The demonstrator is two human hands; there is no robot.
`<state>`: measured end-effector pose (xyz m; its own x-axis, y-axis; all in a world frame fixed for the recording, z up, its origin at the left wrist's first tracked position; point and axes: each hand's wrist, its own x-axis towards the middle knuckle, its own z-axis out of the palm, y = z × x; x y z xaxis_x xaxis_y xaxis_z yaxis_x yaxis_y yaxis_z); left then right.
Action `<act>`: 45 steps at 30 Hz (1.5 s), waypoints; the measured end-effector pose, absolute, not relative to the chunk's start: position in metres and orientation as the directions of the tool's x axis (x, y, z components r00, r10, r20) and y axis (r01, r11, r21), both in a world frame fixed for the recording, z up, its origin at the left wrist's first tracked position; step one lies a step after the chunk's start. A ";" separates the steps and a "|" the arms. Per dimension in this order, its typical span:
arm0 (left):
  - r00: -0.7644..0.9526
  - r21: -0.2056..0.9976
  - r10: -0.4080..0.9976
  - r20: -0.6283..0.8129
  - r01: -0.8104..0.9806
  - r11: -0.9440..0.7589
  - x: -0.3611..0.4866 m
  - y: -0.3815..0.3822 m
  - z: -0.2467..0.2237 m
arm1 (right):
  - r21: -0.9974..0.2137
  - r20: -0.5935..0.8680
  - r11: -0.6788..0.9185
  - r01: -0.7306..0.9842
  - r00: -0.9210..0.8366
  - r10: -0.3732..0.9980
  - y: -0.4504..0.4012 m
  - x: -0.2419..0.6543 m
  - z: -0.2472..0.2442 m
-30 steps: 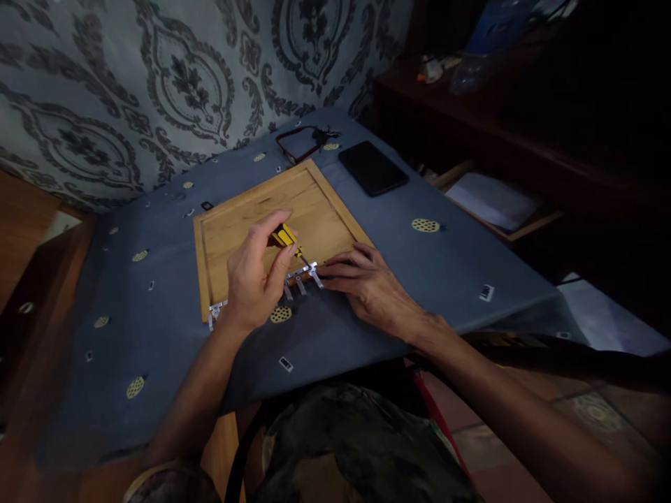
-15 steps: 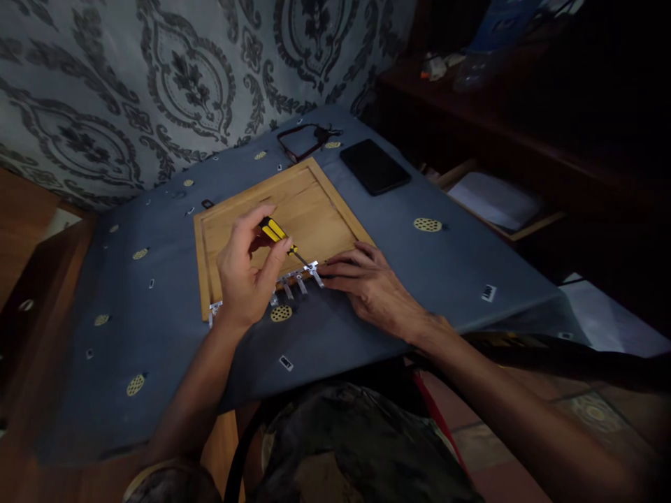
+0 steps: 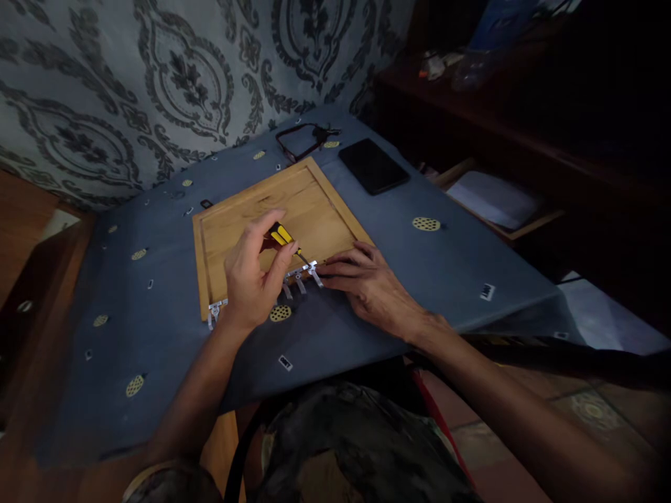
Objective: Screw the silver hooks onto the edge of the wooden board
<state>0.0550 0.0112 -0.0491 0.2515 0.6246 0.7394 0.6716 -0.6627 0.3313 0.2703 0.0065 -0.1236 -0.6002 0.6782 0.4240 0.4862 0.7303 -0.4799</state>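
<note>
In my left hand (image 3: 252, 276) is a screwdriver (image 3: 284, 235) with a yellow and black handle, gripped between thumb and fingers. Its shaft slants down to the right, the tip meeting the right end of a silver metal hook rail (image 3: 300, 271). This rail lies along the near edge of a framed wooden board (image 3: 283, 199), its hooks hanging over the edge. My left hand hides the middle of the rail. At the rail's right end, my right hand (image 3: 370, 286) has its fingers closed against the metal and the board's corner.
A blue patterned tablecloth (image 3: 335, 342) covers the table. Beyond the board lie a black phone (image 3: 373, 166) and a pair of glasses (image 3: 301, 143). A small black piece (image 3: 206, 204) sits by the board's far left edge. An open drawer (image 3: 495, 199) stands at the right.
My left hand and the screwdriver handle have shifted slightly right and the handle stands a little steeper. The tip stays at the rail's right end. My right hand keeps its place.
</note>
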 end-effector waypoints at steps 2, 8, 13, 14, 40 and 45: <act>0.259 0.331 0.632 0.731 0.675 -0.660 0.056 0.011 -0.048 | -0.477 0.429 0.734 0.484 -0.601 0.675 0.007 0.270 -0.123; 0.254 0.298 0.608 0.752 0.692 -0.658 0.059 0.011 -0.047 | -0.477 0.431 0.731 0.488 -0.595 0.678 0.007 0.269 -0.123; 0.232 0.273 0.583 0.779 0.711 -0.648 0.062 0.010 -0.044 | -0.480 0.435 0.733 0.482 -0.595 0.676 0.008 0.269 -0.125; 0.236 0.272 0.580 0.780 0.707 -0.653 0.062 0.010 -0.043 | -0.481 0.435 0.733 0.481 -0.595 0.676 0.008 0.269 -0.125; 0.114 0.413 0.621 0.776 0.653 -0.635 0.048 0.014 -0.041 | -0.465 0.455 0.743 0.482 -0.590 0.667 0.008 0.270 -0.127; 0.181 0.358 0.598 0.781 0.655 -0.666 0.052 0.013 -0.044 | -0.477 0.429 0.731 0.489 -0.596 0.679 0.007 0.270 -0.124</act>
